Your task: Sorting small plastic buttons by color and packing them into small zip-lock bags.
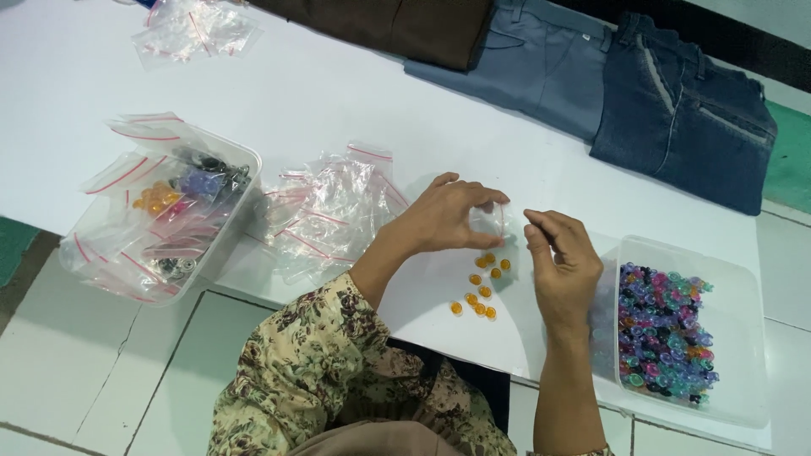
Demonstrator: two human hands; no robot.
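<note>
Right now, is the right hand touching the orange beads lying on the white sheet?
Apart. The head view shows the right hand raised beside the orange beads, with bare white sheet between them; its fingertips pinch toward the small clear bag.

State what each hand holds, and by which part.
Left hand pinches a small clear plastic zip bag by its top edge; right hand looks pinched shut, contents indiscernible.

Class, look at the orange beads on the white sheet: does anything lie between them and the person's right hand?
Nothing visible does. The orange beads lie loose on the white sheet, with bare sheet between them and the right hand. The left hand holds a small clear bag just above them.
</note>
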